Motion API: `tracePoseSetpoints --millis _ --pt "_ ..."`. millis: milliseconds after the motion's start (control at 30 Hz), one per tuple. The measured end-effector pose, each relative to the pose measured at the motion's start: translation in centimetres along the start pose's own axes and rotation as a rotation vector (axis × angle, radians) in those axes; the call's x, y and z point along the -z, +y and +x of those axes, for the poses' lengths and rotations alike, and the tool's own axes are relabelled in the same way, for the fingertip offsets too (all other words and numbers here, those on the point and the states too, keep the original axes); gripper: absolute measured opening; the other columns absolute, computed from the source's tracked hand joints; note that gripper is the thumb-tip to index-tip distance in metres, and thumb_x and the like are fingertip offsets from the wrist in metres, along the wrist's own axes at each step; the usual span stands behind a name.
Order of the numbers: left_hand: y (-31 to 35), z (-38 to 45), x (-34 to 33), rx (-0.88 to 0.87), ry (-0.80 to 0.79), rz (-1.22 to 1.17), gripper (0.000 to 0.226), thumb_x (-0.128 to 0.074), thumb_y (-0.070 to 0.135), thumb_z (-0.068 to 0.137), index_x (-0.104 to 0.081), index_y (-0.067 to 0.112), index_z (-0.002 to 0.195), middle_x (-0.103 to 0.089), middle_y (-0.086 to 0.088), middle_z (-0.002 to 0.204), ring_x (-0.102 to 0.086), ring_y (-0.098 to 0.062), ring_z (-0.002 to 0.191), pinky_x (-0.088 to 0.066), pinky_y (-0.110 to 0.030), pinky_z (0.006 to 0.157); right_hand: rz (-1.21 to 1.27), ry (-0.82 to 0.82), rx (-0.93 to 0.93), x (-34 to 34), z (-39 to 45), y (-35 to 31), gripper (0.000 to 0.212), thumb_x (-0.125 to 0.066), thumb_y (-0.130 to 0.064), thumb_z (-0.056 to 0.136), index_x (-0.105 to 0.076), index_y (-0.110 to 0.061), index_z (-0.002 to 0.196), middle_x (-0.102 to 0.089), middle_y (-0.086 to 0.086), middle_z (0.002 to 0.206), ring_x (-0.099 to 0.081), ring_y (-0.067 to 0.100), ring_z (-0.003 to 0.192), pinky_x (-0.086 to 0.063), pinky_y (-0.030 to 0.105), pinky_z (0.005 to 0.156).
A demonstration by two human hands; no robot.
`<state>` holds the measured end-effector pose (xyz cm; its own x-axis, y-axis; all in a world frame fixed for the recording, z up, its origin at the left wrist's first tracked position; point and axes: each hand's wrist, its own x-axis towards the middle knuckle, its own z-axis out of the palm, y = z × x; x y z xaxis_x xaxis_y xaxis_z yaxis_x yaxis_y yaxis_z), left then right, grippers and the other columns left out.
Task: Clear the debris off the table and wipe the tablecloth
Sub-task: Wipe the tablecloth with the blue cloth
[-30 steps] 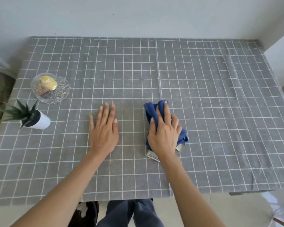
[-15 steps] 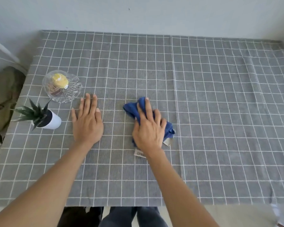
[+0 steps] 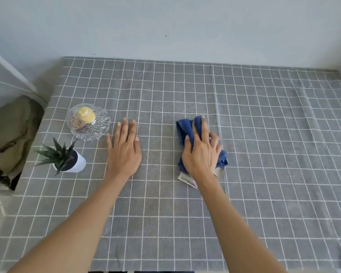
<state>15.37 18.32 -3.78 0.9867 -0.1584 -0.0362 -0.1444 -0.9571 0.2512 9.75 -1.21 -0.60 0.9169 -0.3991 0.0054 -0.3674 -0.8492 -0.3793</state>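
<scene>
A grey tablecloth (image 3: pixel 264 134) with a white grid covers the whole table. My right hand (image 3: pixel 202 152) presses a bunched blue cloth (image 3: pixel 183 129) flat onto the tablecloth near the middle; a pale label of the cloth sticks out under my wrist. My left hand (image 3: pixel 124 149) lies flat on the tablecloth to the left of it, fingers together and holding nothing. I see no loose debris on the fabric.
A clear glass dish (image 3: pixel 98 131) with a yellow object in it stands left of my left hand. A small green plant in a white pot (image 3: pixel 78 164) stands in front of the dish. The wall runs along the table's far edge. An olive bag (image 3: pixel 10 134) lies past the left edge.
The view has shifted up and to the left, so the table sits lower and more to the right. Both hands have stayed pressed on the tablecloth, the right one still on the blue cloth.
</scene>
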Motion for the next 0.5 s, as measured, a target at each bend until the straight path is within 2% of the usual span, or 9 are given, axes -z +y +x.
tracePoseSetpoints --millis 100,200,300,500 --pt "-0.1 2.2 0.1 -0.012 -0.001 -0.014 0.052 -0.019 0.029 0.103 -0.008 0.021 0.153 -0.001 -0.001 0.161 0.002 -0.018 0.148 0.005 -0.044 0.119 -0.028 -0.046 0.136 -2.0 2.6 -4.6 0.052 -0.037 -0.038 0.096 -0.031 -0.027 0.147 -0.006 -0.010 0.160 -0.031 0.027 0.122 -0.026 0.041 0.095" --pt "-1.0 2.4 -0.3 -0.037 -0.006 -0.014 0.052 -0.014 0.030 0.103 -0.004 0.023 0.153 0.001 0.001 0.161 0.004 -0.016 0.148 0.004 -0.040 0.120 -0.097 -0.140 0.225 -4.1 3.9 -6.1 0.057 -0.033 -0.046 0.096 -0.025 -0.027 0.149 0.002 -0.005 0.161 -0.014 0.026 0.141 -0.012 0.046 0.109" --pt "-1.2 2.3 -0.6 -0.045 0.004 0.000 0.052 -0.013 0.031 0.103 0.000 0.025 0.152 0.004 0.002 0.160 0.006 -0.014 0.148 0.004 -0.038 0.120 -0.136 -0.161 0.227 -4.8 4.4 -5.4 0.058 -0.030 -0.046 0.097 -0.019 -0.027 0.151 0.006 -0.006 0.160 0.004 0.023 0.147 0.003 0.052 0.115" --pt "-1.2 2.3 -0.5 -0.040 -0.013 0.002 0.053 -0.007 0.033 0.100 0.005 0.028 0.151 0.008 0.005 0.159 0.009 -0.013 0.147 0.005 -0.036 0.120 -0.201 -0.164 0.147 -3.7 5.6 -4.1 0.056 -0.023 -0.044 0.098 -0.010 -0.033 0.151 0.010 -0.006 0.160 0.010 0.025 0.147 0.010 0.054 0.115"
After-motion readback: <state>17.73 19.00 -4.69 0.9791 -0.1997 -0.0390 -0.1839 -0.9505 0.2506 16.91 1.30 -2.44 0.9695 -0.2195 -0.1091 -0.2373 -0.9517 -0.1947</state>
